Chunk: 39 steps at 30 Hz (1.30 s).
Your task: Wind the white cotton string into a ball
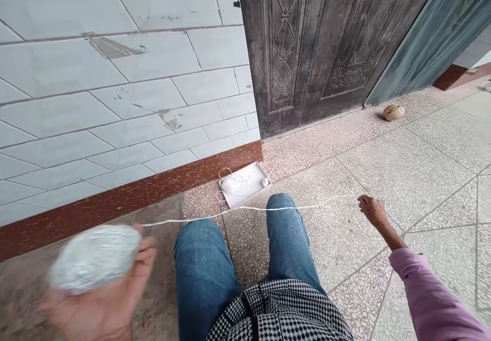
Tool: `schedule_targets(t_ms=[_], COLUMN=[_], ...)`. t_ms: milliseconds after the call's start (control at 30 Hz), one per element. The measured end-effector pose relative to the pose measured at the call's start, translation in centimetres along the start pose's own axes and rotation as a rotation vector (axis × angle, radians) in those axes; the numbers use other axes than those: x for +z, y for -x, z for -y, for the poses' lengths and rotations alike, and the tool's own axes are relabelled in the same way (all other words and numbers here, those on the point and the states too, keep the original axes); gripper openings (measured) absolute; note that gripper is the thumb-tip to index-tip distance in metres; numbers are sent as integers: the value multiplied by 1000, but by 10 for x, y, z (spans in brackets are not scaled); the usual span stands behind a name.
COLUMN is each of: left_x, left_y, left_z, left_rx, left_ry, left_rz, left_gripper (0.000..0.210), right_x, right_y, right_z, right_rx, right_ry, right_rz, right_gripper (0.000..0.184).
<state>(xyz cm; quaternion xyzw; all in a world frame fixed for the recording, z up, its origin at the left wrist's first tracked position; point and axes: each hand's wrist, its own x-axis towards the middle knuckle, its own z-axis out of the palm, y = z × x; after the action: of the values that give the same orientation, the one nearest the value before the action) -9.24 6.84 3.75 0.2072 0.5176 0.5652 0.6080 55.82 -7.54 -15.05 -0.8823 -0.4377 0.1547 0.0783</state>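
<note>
My left hand (111, 305), blurred by motion, holds a large pale, rounded bundle (95, 259) that looks like wound cord; its surface is smeared. From beside that hand's fingertips a thin white cord (207, 216) stretches across above my knees. Its other end is pinched in the closed fingers of my right hand (372, 210), out to the right over the floor. A shallow white tray (250, 194) lies on the floor by the wall, with a loose heap of white cord (236, 183) and a small white lump (265, 182) in it.
My jeans-clad knees (284, 223) lie below the cord. A white tiled wall (153, 95) with a red-brown skirting stands in front, beside a dark carved door (322, 39) and a blue-green curtain (425, 39). A tan ball (394, 112) rests on the speckled floor near the curtain.
</note>
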Motion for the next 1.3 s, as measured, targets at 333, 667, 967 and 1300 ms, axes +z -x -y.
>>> schedule_targets(t_ms=[333,667,967,1300], left_x=[61,31,-8,18], left_y=[48,53,29,19], left_z=[142,132,156,145], left_rx=[-379,-375,-589,-396], left_ry=[-399,-218,-78,-119], left_rz=[594,442,295,197], left_gripper=[77,66,71,62], right_x=[15,78,89,85], right_y=[82,180,205,206], right_z=[184,300,294,295], right_rx=[-477,-469,-574,-564], right_ry=[-811,-1164,-856,-823], right_rz=[271,621,542,579], right_gripper=[41,65,32,25])
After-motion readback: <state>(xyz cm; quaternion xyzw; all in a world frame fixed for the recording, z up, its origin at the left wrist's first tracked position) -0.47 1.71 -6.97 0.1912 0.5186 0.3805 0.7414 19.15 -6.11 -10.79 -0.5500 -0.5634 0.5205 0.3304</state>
